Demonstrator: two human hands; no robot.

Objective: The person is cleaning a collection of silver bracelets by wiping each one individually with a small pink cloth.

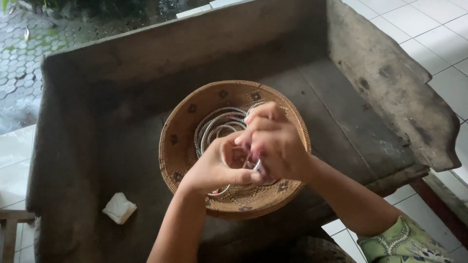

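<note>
A: From the head view, what room is left around the basket?

B: It is set on a dark wooden bench with raised sides at the back and right; bare wood is left to the left, where a folded white paper is lying. Pale floor tiles are seen beyond the right edge.

A: And the hands?

B: The left hand and right hand are held together, touching, over the basket. Both are curled shut around thin wire loops, which are pinched between the fingers; the remaining coils are resting inside the basket.

A: Materials?

B: The basket is round, tightly woven, tan with small dark motifs. The wire is silvery and springy-looking. The bench wood is worn and stained.
</note>
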